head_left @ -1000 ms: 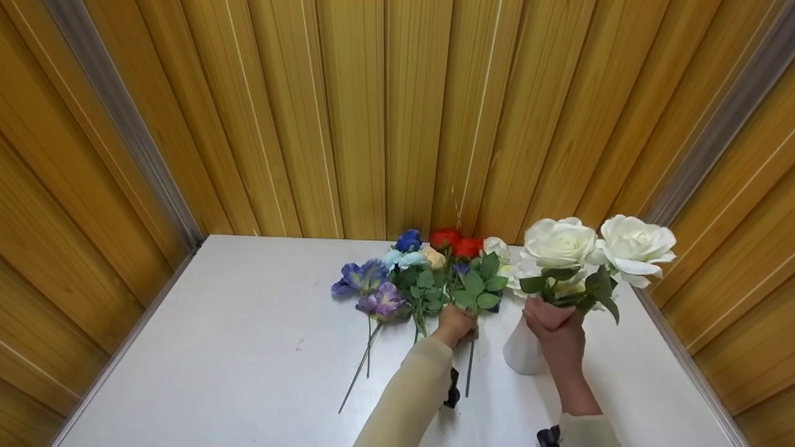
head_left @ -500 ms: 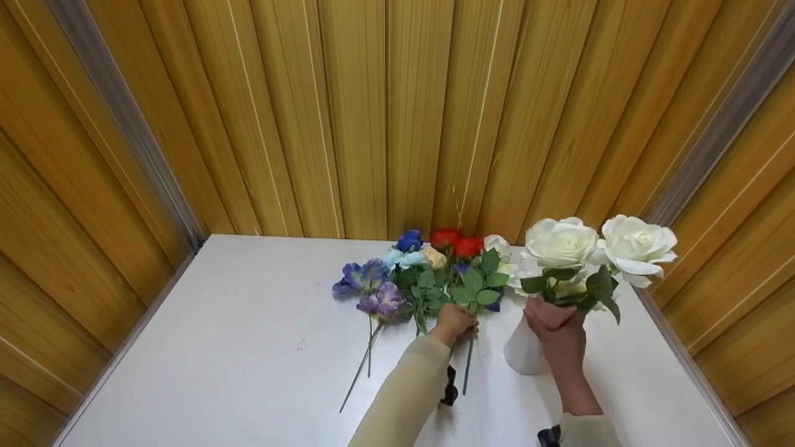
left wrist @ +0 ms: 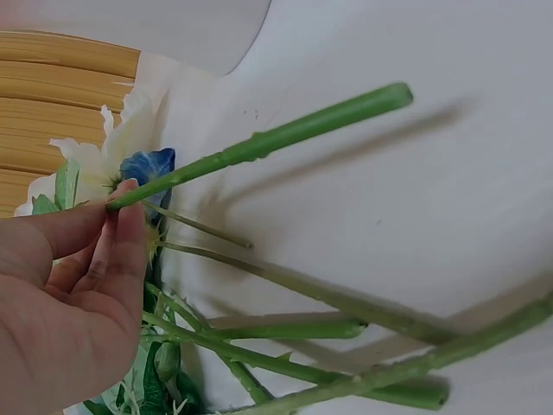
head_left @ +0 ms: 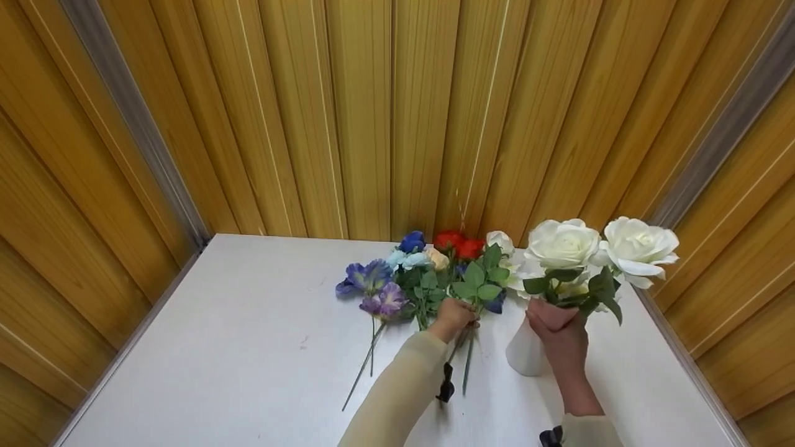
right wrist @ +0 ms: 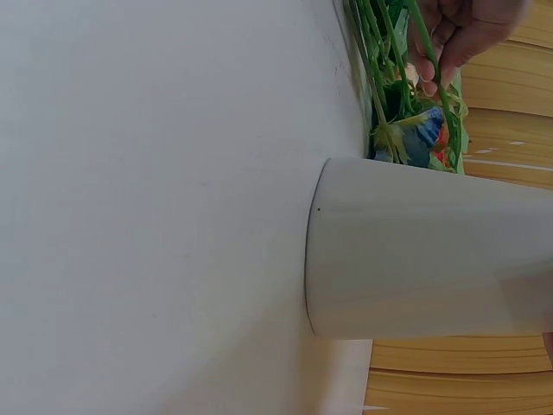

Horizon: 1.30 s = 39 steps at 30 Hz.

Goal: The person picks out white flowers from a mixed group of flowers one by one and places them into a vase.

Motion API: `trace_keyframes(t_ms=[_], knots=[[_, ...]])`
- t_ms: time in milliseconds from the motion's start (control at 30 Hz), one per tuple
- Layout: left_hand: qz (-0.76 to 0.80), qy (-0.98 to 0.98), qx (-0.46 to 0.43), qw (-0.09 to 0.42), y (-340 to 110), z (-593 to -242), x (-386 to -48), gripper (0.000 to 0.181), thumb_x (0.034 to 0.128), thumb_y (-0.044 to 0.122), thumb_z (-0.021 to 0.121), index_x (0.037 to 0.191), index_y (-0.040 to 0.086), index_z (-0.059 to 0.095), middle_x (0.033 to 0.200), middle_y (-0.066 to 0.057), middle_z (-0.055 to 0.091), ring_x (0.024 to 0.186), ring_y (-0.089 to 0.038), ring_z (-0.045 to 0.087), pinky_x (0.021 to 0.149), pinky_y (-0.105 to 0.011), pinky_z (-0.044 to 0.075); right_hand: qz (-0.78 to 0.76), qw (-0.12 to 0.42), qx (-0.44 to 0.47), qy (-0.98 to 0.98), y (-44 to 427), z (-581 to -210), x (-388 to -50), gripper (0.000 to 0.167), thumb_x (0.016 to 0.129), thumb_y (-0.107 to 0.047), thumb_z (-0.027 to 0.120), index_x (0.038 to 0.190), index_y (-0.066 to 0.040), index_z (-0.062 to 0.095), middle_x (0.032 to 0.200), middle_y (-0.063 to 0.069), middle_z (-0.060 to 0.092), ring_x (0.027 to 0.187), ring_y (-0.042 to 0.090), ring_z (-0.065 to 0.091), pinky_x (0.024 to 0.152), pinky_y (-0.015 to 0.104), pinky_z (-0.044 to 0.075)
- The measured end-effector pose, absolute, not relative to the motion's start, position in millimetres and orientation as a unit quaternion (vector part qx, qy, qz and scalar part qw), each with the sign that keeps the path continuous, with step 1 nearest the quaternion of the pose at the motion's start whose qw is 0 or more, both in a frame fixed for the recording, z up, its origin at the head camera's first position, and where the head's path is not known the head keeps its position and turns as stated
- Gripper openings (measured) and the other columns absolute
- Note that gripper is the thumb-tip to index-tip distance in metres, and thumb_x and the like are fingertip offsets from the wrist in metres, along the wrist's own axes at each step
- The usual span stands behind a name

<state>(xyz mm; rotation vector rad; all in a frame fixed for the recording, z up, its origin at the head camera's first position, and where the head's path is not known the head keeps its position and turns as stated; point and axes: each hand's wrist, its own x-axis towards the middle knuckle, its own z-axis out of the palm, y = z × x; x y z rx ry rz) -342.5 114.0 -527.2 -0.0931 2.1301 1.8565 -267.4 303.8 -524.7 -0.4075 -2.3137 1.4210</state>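
Note:
My left hand (head_left: 456,318) pinches a green stem (left wrist: 285,136) between thumb and fingers in the left wrist view, over the lying flowers. Its leaves (head_left: 477,282) spread just beyond the fingers in the head view. At the right, my right hand (head_left: 561,338) is wrapped around the upper part of a white vase (head_left: 525,352), which stands upright on the table. Large white roses (head_left: 564,244) with green leaves rise out of the vase. In the right wrist view the vase (right wrist: 423,251) shows its lower part, and the left hand (right wrist: 471,35) appears behind it.
Loose flowers lie along the back of the white table (head_left: 248,347): purple blooms (head_left: 385,301), a dark blue one (head_left: 412,241), light blue ones, red ones (head_left: 470,248) and white ones. Their stems (head_left: 363,366) point toward the front. Wood-patterned panels (head_left: 360,124) enclose the back and sides.
My left hand has shifted slightly left and toward me with the stem, and a second stem end shows beneath it. The right hand and vase hold their place; the head view has shifted slightly.

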Motion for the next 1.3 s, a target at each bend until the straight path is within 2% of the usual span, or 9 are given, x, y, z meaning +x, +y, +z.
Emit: trace_keyframes(t_ms=[167,300,500,633,767,867,967,1133,1300], knots=[[0.651,0.741,-0.021,0.162,111.1,-531.1,-351.1,0.018,0.0928,-0.010,0.061,0.106,-0.010,0.074,0.101,-0.020,0.075,0.081,-0.025,0.077,0.076,-0.035,0.064,0.509,0.194,-0.144,-0.826,303.5,-524.5,-266.9,0.090,0.087,-0.027,0.077,0.152,0.009,0.025,0.147,0.033,0.048,0.133,0.043,0.050,0.110,0.058,0.044],[0.658,0.735,-0.022,0.160,109.7,-525.2,-349.8,0.023,0.0949,-0.008,0.060,0.114,-0.009,0.072,0.107,-0.021,0.075,0.085,-0.027,0.078,0.079,-0.036,0.064,0.511,0.197,-0.146,-0.824,303.4,-524.7,-266.8,0.089,0.086,-0.026,0.078,0.151,0.009,0.027,0.145,0.034,0.050,0.131,0.042,0.051,0.109,0.055,0.044],[0.658,0.740,-0.019,0.141,110.5,-512.0,-343.5,0.031,0.0983,-0.005,0.058,0.128,-0.012,0.065,0.118,-0.026,0.072,0.099,-0.033,0.076,0.088,-0.038,0.062,0.518,0.196,-0.149,-0.820,304.2,-524.2,-265.5,0.089,0.086,-0.026,0.079,0.152,0.006,0.028,0.147,0.029,0.051,0.132,0.037,0.052,0.092,0.015,0.041],[0.661,0.740,-0.004,0.120,109.4,-512.1,-343.8,0.032,0.0996,-0.002,0.058,0.130,-0.011,0.064,0.120,-0.025,0.072,0.102,-0.033,0.075,0.089,-0.037,0.062,0.515,0.199,-0.148,-0.820,303.6,-523.9,-266.0,0.088,0.085,-0.026,0.079,0.151,0.006,0.029,0.144,0.029,0.053,0.129,0.037,0.054,0.080,0.003,0.034],[0.674,0.730,0.016,0.107,107.3,-508.3,-347.5,0.034,0.1006,-0.003,0.055,0.133,-0.012,0.061,0.125,-0.028,0.069,0.106,-0.035,0.074,0.091,-0.037,0.061,0.513,0.197,-0.146,-0.823,302.7,-522.8,-266.1,0.089,0.086,-0.027,0.079,0.152,0.005,0.027,0.146,0.028,0.052,0.130,0.037,0.054,0.089,0.014,0.043],[0.677,0.729,0.034,0.096,105.5,-501.0,-350.4,0.035,0.1006,-0.004,0.054,0.135,-0.012,0.059,0.126,-0.029,0.068,0.108,-0.035,0.073,0.094,-0.039,0.060,0.514,0.193,-0.148,-0.823,302.5,-522.8,-267.0,0.090,0.087,-0.027,0.078,0.153,0.006,0.025,0.146,0.030,0.050,0.131,0.039,0.053,0.102,0.037,0.048],[0.681,0.726,0.046,0.082,103.6,-490.5,-352.0,0.035,0.1000,-0.004,0.056,0.134,-0.011,0.060,0.123,-0.027,0.070,0.110,-0.036,0.072,0.094,-0.039,0.060,0.517,0.193,-0.150,-0.821,302.7,-522.9,-267.4,0.090,0.087,-0.026,0.077,0.152,0.008,0.026,0.145,0.033,0.050,0.131,0.042,0.053,0.108,0.054,0.044],[0.683,0.726,0.067,0.052,99.6,-467.7,-353.1,0.031,0.0991,-0.001,0.060,0.129,-0.009,0.065,0.116,-0.023,0.074,0.101,-0.029,0.075,0.087,-0.032,0.061,0.521,0.190,-0.149,-0.818,303.8,-523.6,-267.6,0.091,0.087,-0.026,0.078,0.152,0.007,0.025,0.148,0.032,0.048,0.133,0.040,0.051,0.110,0.054,0.043],[0.715,0.692,0.089,0.038,95.0,-444.2,-352.4,0.027,0.0998,0.000,0.060,0.124,-0.009,0.067,0.116,-0.025,0.073,0.094,-0.019,0.074,0.093,-0.033,0.061,0.523,0.184,-0.150,-0.819,304.7,-524.5,-267.7,0.093,0.088,-0.027,0.077,0.153,0.008,0.022,0.149,0.032,0.047,0.134,0.041,0.049,0.110,0.055,0.042]])
